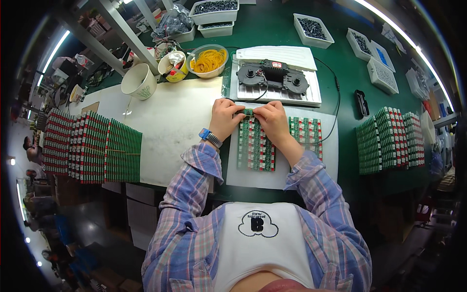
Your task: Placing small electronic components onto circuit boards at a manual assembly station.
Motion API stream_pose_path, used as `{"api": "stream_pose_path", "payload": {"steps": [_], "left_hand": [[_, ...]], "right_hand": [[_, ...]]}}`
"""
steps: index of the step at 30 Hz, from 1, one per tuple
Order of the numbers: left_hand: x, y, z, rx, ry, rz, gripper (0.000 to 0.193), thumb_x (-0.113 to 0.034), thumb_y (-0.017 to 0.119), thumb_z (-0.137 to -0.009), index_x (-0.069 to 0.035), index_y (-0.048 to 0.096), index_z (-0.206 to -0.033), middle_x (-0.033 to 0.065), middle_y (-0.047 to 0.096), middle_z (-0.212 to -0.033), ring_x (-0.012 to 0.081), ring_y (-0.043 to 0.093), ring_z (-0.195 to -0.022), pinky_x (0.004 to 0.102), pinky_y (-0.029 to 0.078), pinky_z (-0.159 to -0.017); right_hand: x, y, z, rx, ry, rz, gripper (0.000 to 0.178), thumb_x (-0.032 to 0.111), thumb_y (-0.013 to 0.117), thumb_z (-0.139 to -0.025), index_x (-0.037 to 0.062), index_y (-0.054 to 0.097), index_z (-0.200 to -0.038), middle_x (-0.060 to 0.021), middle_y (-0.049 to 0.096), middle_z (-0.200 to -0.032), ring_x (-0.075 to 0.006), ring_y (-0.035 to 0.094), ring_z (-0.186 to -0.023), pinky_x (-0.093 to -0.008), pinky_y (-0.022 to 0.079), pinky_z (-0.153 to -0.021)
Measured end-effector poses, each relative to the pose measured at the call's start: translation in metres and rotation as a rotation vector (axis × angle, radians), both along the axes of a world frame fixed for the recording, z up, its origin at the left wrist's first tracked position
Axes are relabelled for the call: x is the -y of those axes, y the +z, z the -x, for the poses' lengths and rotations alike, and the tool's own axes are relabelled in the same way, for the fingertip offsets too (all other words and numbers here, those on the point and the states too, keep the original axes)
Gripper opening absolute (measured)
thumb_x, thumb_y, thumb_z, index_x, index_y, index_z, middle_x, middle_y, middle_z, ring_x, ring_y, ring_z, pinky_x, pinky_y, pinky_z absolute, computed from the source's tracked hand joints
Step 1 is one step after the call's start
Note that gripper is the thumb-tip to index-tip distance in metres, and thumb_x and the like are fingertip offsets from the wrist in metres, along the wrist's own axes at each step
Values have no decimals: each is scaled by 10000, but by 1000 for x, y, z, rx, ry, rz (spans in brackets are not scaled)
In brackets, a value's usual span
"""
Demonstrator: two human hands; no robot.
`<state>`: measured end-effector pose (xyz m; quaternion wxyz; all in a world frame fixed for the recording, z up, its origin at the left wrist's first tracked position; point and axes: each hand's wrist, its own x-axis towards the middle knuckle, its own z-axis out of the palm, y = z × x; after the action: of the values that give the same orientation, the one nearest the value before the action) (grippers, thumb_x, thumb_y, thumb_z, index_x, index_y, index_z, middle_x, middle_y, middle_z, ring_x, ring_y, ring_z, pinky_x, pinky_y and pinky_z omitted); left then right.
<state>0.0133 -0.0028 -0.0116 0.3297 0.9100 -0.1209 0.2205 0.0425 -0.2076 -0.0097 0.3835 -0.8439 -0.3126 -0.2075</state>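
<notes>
My left hand (pixel 224 118) and my right hand (pixel 273 121) meet at the top end of a green circuit board panel (pixel 255 151), fingertips closed. Between the two pinches is a small green circuit board (pixel 248 112); whether it is still joined to the panel, I cannot tell. That panel lies flat on a pale sheet (pixel 287 180) and carries rows of white and red parts. A second such panel (pixel 305 127) lies to its right, partly covered by my right hand and forearm.
Beyond my hands sits a black device with two round hubs (pixel 272 78) on a white block. Tall stacks of circuit boards stand at left (pixel 92 146) and right (pixel 389 141). Further back are a bowl of yellow rubber bands (pixel 209 61), a white bucket (pixel 139 82) and parts trays (pixel 313 31).
</notes>
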Motion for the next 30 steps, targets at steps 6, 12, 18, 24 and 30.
{"api": "stream_pose_path", "payload": {"steps": [6, 12, 18, 24, 30], "left_hand": [[-6, 6, -9, -156, -26, -74, 226, -202, 813, -747, -129, 791, -960, 49, 663, -884, 268, 570, -990, 392, 460, -921], [-4, 6, -11, -109, -12, -113, 213, -221, 802, -755, -132, 786, -948, 60, 665, -874, 284, 589, -961, 405, 457, -897], [-2, 2, -6, -85, -35, -96, 219, -224, 787, -772, -127, 778, -968, 74, 659, -896, 296, 590, -950, 419, 448, -869], [0, 3, -3, -146, 2, -160, 269, -234, 790, -773, -135, 782, -1023, 65, 653, -925, 285, 582, -960, 411, 447, -880], [0, 0, 2, -203, -22, -117, 268, -284, 761, -799, -196, 783, -1051, 15, 641, -953, 253, 548, -1035, 430, 393, -912]], "right_hand": [[-1, 3, 3, 163, -30, 168, 106, 119, 723, -819, 121, 729, -924, 5, 696, -927, -263, 599, -1023, -417, 469, -918], [-2, 3, 4, 177, -34, 199, 139, 120, 696, -835, 117, 713, -973, 0, 689, -984, -269, 592, -1080, -436, 449, -957], [-3, 1, 11, 162, -78, 173, 193, 109, 692, -827, 105, 697, -1020, -15, 686, -1012, -281, 581, -1110, -444, 447, -965], [-1, -3, 12, 174, -89, 135, 206, 108, 691, -816, 109, 691, -1022, -23, 689, -1014, -295, 581, -1093, -450, 456, -950], [3, 3, 16, 91, -36, 220, 188, 112, 670, -810, 111, 685, -997, -33, 692, -1014, -304, 596, -1045, -446, 476, -911]]}}
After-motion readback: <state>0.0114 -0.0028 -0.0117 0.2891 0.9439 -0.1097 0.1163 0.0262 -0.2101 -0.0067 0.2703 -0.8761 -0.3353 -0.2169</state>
